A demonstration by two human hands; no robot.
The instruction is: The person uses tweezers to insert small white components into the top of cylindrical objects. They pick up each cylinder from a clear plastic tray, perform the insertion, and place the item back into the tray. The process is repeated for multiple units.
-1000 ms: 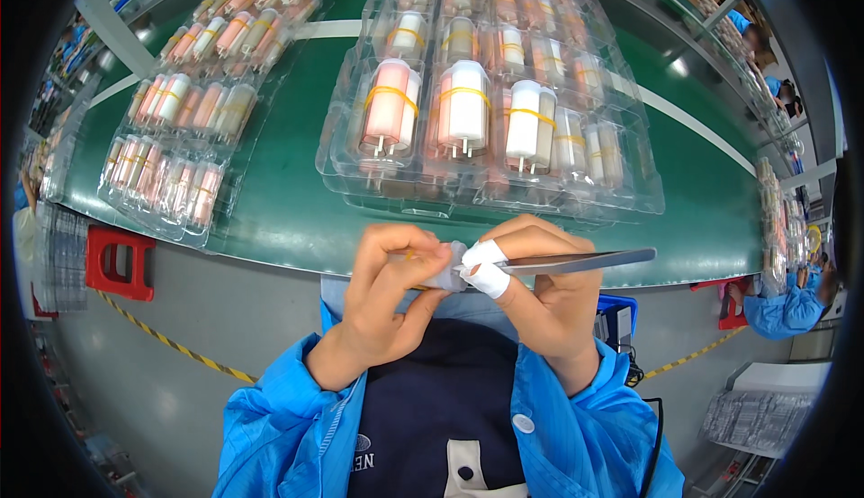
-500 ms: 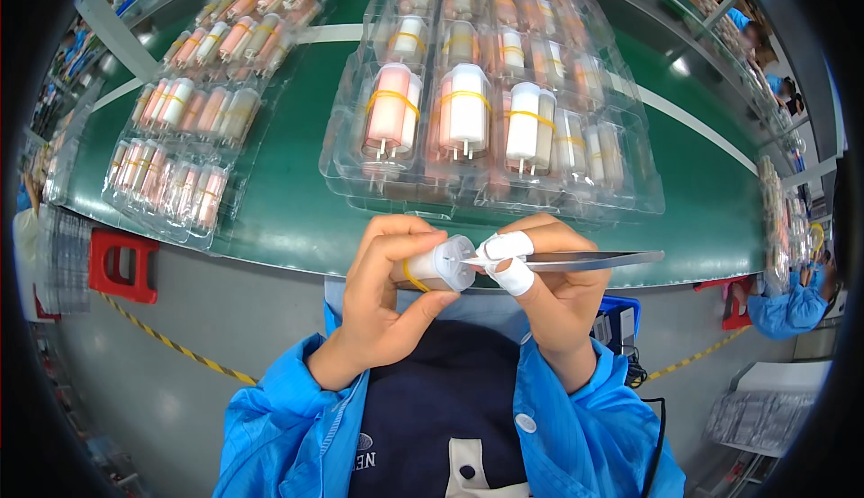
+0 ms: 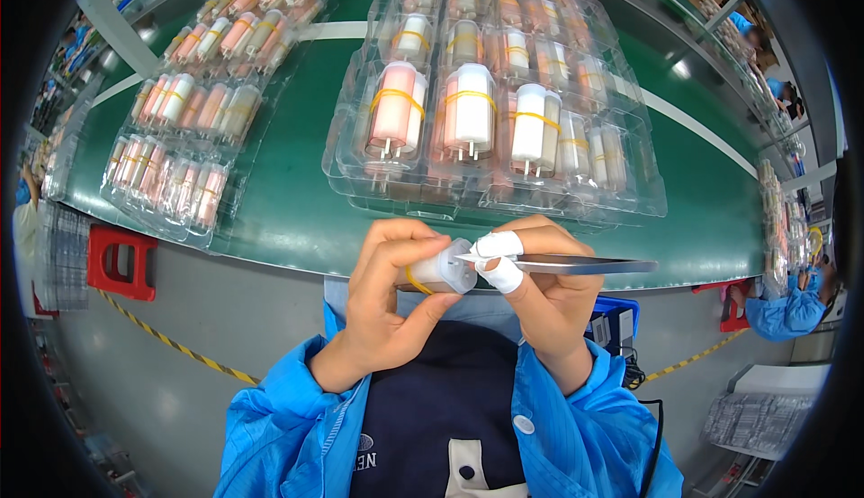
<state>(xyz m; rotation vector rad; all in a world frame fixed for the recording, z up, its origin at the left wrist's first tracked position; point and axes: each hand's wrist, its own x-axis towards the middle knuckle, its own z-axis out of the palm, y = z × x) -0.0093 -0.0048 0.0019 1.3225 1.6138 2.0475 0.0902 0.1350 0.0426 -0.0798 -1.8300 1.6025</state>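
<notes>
My left hand point(image 3: 389, 296) is closed round a bundle of cylinders point(image 3: 430, 275) bound by a yellow rubber band, its pale capped end turned to the right. My right hand point(image 3: 546, 284) pinches a pair of metal tweezers point(image 3: 594, 265) between thumb and forefinger, both tips wrapped in white finger covers. The tweezers' points touch or nearly touch the capped end; whether anything is between them is too small to tell. Beyond my hands, a stack of clear plastic trays point(image 3: 360, 179) holds similar pink, white and grey banded cylinders point(image 3: 474, 107) with short white prongs underneath.
More filled clear trays point(image 3: 166, 206) lie on the green bench point(image 3: 288, 170) at the left. Red stools point(image 3: 121, 262) stand below the bench at both sides. A blue bin point(image 3: 621, 316) is behind my right arm. A person in blue point(image 3: 787, 309) is at the far right.
The bundle in my left hand has shifted very slightly right. My right hand and the tweezers have moved a little left, and the tweezers' rear end has dipped slightly.
</notes>
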